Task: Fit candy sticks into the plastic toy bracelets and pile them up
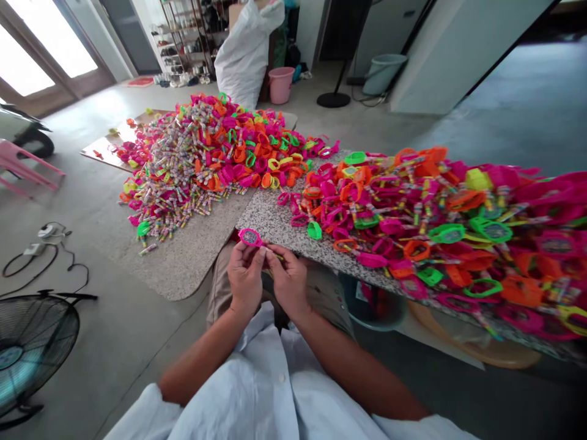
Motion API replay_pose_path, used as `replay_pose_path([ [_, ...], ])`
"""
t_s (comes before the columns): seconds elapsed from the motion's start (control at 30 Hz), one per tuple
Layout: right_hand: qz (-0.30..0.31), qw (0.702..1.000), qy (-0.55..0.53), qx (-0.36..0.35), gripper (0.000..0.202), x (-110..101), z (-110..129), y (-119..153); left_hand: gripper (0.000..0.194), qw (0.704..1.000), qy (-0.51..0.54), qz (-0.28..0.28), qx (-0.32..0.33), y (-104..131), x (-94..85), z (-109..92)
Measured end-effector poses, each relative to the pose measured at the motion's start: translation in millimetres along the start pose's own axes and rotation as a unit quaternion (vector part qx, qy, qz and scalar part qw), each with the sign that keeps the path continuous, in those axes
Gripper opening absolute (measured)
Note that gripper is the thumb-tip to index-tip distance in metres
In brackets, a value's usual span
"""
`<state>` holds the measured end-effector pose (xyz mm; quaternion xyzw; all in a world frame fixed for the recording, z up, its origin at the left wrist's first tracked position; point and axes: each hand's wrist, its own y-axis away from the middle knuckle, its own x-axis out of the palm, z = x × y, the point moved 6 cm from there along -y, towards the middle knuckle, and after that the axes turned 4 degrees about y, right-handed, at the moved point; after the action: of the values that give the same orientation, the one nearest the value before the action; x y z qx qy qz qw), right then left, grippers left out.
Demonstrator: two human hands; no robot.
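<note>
A pink toy watch (250, 237) with a dark oval face is held over my lap, near the table's edge. My left hand (246, 275) pinches its strap from the left. The fingers of my right hand (288, 278) are closed at the strap's other end, close to my left fingertips; a small yellowish bit shows between the hands. Ahead on the speckled table (270, 214) lies a pile of pink, orange and green toy watches (380, 208), stretching to the right. Another pile (229, 140) at the back left mixes watches with many small, pale wrapped tubes (178, 153).
A blue basin (373, 305) sits under the table on the right. At the left are a fan (32, 348), cables and a pink stool (22, 162). Behind the tables stand a white sack (247, 55), a pink bucket (280, 84) and a grey bucket (383, 73).
</note>
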<state>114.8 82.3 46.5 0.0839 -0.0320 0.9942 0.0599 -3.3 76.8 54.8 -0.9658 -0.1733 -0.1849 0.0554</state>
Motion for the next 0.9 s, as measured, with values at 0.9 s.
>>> replay_pose_path([
  [0.9, 0.202, 0.928, 0.239, -0.2, 0.021, 1, 50, -13, 0.038, 0.73, -0.5, 0.306, 0.352, -33, -29.3, -81],
])
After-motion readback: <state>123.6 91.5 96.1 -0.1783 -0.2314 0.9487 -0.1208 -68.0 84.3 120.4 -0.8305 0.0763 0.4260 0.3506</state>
